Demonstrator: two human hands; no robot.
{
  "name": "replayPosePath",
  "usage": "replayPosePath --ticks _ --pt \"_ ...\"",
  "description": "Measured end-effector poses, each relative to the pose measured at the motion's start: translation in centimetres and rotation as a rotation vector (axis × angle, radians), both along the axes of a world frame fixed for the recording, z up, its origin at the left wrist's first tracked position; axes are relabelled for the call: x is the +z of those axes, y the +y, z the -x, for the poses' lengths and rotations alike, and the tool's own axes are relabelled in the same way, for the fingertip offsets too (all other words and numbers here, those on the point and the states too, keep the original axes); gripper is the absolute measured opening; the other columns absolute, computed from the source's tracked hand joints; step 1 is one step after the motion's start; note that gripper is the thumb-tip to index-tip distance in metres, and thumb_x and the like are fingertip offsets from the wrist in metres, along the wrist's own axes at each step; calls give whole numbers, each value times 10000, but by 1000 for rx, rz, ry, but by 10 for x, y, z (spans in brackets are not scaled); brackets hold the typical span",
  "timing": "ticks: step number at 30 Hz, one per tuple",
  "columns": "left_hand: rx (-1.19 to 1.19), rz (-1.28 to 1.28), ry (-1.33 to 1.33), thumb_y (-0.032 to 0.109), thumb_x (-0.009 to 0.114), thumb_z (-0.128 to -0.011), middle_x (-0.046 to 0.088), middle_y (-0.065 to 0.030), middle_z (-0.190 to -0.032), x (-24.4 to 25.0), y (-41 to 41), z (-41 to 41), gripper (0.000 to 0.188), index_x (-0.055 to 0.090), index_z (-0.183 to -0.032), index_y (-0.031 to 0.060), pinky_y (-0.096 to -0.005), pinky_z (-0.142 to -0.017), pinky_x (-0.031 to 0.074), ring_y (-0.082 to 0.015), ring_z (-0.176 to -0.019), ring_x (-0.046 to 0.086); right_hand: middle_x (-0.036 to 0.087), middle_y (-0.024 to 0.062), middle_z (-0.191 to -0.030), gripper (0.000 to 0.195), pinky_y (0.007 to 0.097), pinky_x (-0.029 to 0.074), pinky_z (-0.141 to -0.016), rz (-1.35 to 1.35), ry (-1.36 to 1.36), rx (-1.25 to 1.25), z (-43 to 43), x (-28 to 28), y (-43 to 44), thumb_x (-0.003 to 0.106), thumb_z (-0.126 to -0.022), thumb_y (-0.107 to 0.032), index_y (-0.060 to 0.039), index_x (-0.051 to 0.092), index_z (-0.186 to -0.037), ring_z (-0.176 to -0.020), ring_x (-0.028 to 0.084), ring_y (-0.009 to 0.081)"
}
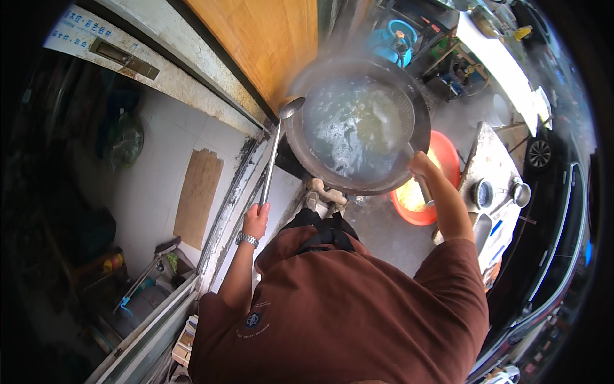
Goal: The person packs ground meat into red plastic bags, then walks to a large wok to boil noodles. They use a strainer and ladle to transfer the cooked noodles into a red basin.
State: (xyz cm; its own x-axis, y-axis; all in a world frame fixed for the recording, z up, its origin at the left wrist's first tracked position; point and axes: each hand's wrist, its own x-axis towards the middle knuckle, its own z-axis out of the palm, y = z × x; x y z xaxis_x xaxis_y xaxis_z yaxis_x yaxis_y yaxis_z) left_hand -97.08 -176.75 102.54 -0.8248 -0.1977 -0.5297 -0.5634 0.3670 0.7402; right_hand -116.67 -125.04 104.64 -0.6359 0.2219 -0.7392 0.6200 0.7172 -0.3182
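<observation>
A large dark wok (314, 163) full of steaming, cloudy liquid stands before me. My left hand (256, 221) grips the long handle of a metal ladle (292, 108); the ladle's bowl is at the wok's left rim, out of the liquid. My right hand (422, 164) is closed on the handle of a large perforated skimmer (407, 113). The skimmer lies in the right part of the wok, under pale matter in the liquid, which is too hazy to name. Below my right forearm, a red plastic basin (446, 152) with yellowish contents is partly hidden by the wok.
A worktop (484, 144) at the right holds a round metal container (482, 193), a small pan (521, 193) and a metal tray (481, 230). A blue gas cylinder (379, 41) stands behind the wok. A wooden panel (268, 43) and a door frame (235, 192) bound the left side.
</observation>
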Motion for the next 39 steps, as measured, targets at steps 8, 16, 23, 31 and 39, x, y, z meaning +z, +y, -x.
replayPosePath --ticks 8,16,23,31,39 --pt "5 38 -64 387 585 -949 549 -59 -567 6 -1 -4 433 505 -712 33 -349 -456 414 -178 -462 514 547 124 -528 180 379 447 -390 438 -126 38 -20 -67 -41 654 -763 -85 53 597 -662 -417 556 238" --pt "-7 86 18 355 565 -972 456 9 -523 5 0 -12 392 448 -716 81 -271 -320 331 -86 -361 407 561 91 -570 205 338 482 -428 666 -107 -130 -30 -100 -103 647 -807 -128 18 587 -677 -455 566 199" --pt "-10 158 -33 376 601 -943 545 -54 -570 28 1 -19 417 521 -730 26 -340 -491 419 -159 -507 524 512 47 -636 133 320 455 -385 883 -105 -325 -27 -88 -143 645 -802 -61 -8 524 -819 -457 515 134" --pt "21 125 -27 392 596 -941 557 -50 -582 31 10 -32 427 524 -731 26 -343 -488 428 -163 -506 531 517 35 -634 155 285 456 -401 950 -30 -393 -29 -45 -130 629 -826 -82 -44 486 -777 -446 495 120" --pt "-24 97 -9 411 589 -937 558 -66 -569 13 21 -28 452 522 -720 21 -362 -495 435 -200 -513 558 524 35 -625 134 291 461 -391 952 46 -453 -36 17 -91 630 -825 -42 -17 499 -823 -462 507 118"
